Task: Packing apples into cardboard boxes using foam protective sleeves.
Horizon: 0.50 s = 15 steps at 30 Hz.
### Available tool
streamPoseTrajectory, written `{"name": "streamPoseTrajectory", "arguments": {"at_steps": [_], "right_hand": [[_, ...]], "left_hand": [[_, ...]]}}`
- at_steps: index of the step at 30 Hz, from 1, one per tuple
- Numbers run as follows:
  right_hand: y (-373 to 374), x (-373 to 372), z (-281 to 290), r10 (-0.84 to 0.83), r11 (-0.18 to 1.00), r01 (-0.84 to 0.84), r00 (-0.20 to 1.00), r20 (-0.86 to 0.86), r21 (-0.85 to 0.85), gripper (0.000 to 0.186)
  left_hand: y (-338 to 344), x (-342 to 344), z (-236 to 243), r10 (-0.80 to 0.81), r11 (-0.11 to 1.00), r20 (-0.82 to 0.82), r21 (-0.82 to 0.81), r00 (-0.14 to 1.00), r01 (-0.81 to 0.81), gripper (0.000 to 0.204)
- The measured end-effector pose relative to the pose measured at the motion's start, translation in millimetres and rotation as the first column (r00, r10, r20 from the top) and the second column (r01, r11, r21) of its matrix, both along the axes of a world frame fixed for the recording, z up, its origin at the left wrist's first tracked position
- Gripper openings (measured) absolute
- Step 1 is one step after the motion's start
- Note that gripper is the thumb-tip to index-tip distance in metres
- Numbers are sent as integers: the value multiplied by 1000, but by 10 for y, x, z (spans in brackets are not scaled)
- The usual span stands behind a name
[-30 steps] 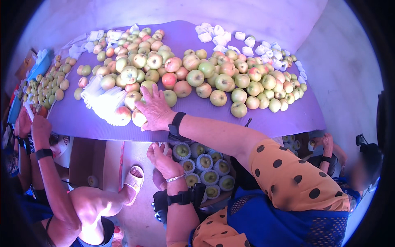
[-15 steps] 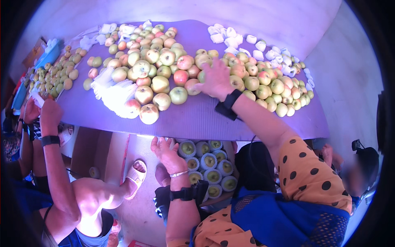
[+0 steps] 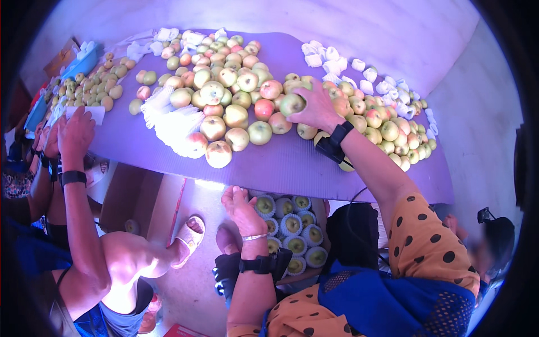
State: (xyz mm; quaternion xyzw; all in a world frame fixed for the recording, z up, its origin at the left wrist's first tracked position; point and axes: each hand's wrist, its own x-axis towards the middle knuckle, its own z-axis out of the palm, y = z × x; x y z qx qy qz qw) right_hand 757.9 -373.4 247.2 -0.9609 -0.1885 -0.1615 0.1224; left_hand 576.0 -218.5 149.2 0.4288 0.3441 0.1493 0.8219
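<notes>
My right hand (image 3: 321, 105) reaches over the fruit heap on the purple table, its fingers wrapped round a green apple (image 3: 292, 105). Around that hand lie more green and reddish apples (image 3: 373, 118). Below the table's front edge, my left hand (image 3: 241, 210) hangs with its palm turned up. Its fingers are loosely bent and apart, and nothing shows in them. Just beneath it stands a box of apples in white foam nets (image 3: 291, 224). A bundle of flattened white foam nets (image 3: 171, 121) lies on the table left of the heap.
Opened white foam nets (image 3: 331, 59) lie along the table's back. At the left, a co-worker's hands (image 3: 76, 135) hold a white piece near smaller fruit (image 3: 90, 90) and a blue basin (image 3: 80, 66). An open cardboard box (image 3: 129, 194) stands below the table (image 3: 269, 163).
My right hand has closed round a green apple; before, it was spread over the heap. My left hand's fingers have drawn in a little. The view has shifted slightly.
</notes>
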Motion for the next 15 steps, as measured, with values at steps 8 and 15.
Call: {"name": "streamPoseTrajectory", "arguments": {"at_steps": [8, 15], "right_hand": [[1062, 140, -29, 234, 972, -230, 962, -140, 48, 66], [1316, 378, -243, 307, 948, -298, 948, -85, 108, 63]], "left_hand": [[12, -9, 43, 35, 999, -7, -31, 999, -35, 33], [9, -11, 100, -23, 998, 17, -61, 1000, 24, 35]]}}
